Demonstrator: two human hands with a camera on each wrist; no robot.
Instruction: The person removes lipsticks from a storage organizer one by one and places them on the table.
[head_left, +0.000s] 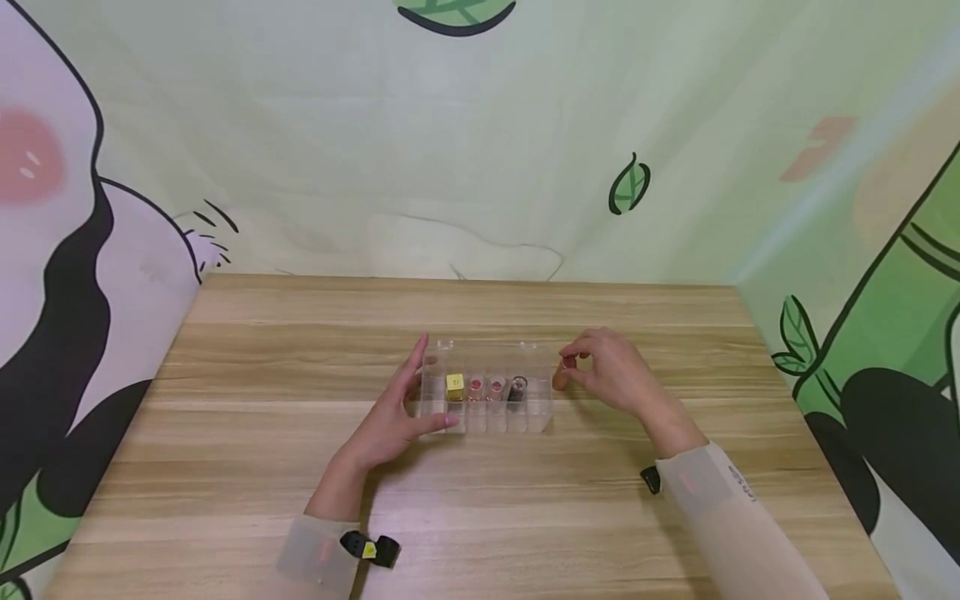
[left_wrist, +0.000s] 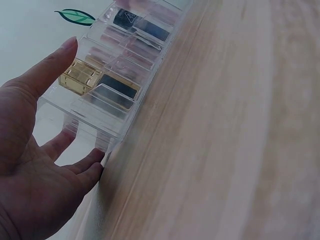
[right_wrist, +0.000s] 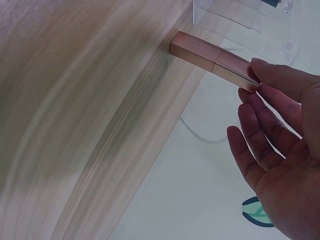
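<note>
A clear plastic lipstick organizer [head_left: 536,419] with several compartments stands on the table. My left hand [head_left: 392,417] grips its left end, thumb along the front and fingers round the side and back. In the compartments are a gold lipstick [head_left: 454,384], two pinkish lipsticks [head_left: 476,387] and a dark lipstick [head_left: 517,388]; the rightmost compartment looks bare. Just right of the organizer, my right hand [head_left: 617,372] pinches the top of a rose-gold lipstick [right_wrist: 215,59] between thumb and forefinger. That lipstick is slightly tilted, its lower end at the tabletop. The other right fingers are loosely bent.
The wood-grain table [head_left: 247,358] carries the organizer near its middle. Behind it hangs a pale green backdrop [head_left: 315,150] with cartoon leaves and figures. Black wrist bands [head_left: 371,548] sit over the light sleeves.
</note>
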